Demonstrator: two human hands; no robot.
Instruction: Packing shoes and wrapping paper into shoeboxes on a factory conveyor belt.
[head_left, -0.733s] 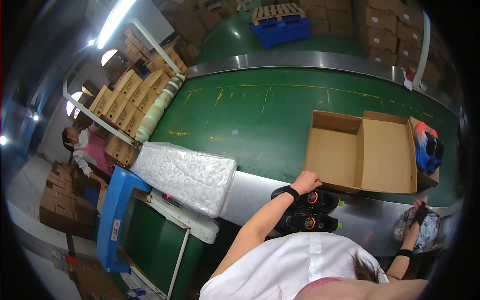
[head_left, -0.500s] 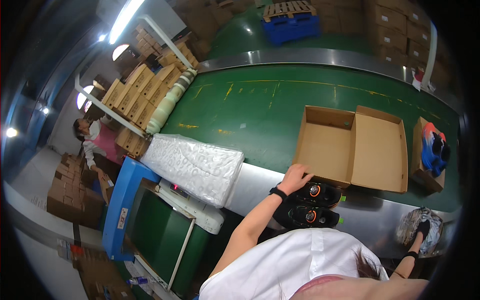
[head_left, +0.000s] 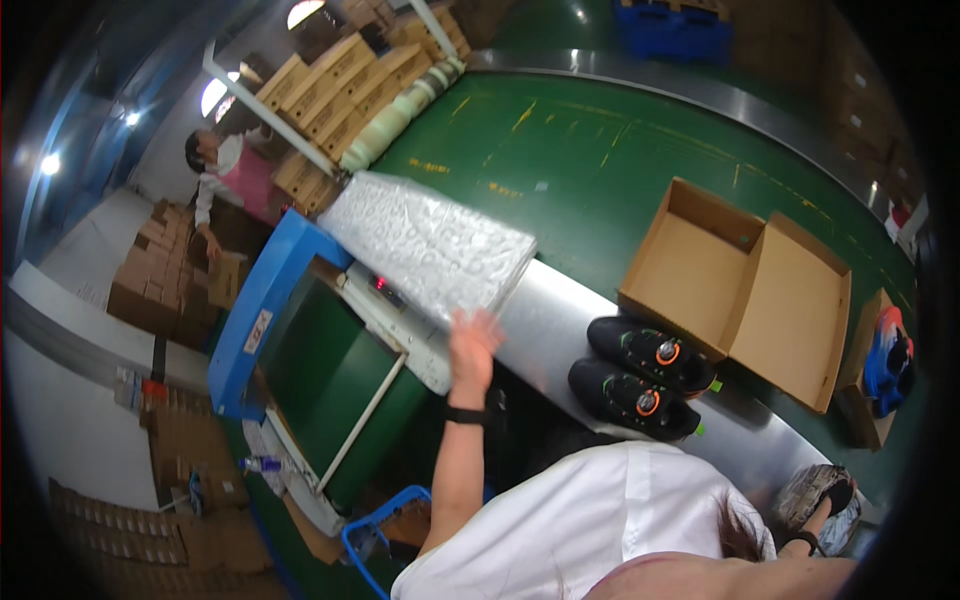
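Note:
My left hand [head_left: 474,350], slightly blurred, is at the near edge of a stack of white patterned sheets [head_left: 430,240] in clear plastic. Its fingers are apart and hold nothing; whether they touch the stack I cannot tell. My right hand [head_left: 838,496], looking dark as if gloved, is at a bundle of crumpled clear plastic and paper [head_left: 805,492] at the lower right; its fingers cannot be made out. Between my hands a pair of black shoes with orange rings, one shoe [head_left: 650,352] beyond the other [head_left: 632,398], lies on the metal edge. An open cardboard box [head_left: 690,245] sits beyond them.
A box with blue and orange shoes [head_left: 888,365] stands at the far right. A blue-framed machine [head_left: 262,315] with a green belt is at the left. Beyond it a person in a pink apron [head_left: 245,182] is beside stacked cartons [head_left: 340,90]. A blue basket [head_left: 365,545] is below.
My left hand has left the near side of the open box and shoes and moved left to the plastic-wrapped stack. The view has turned. My right hand stays at the crumpled bundle.

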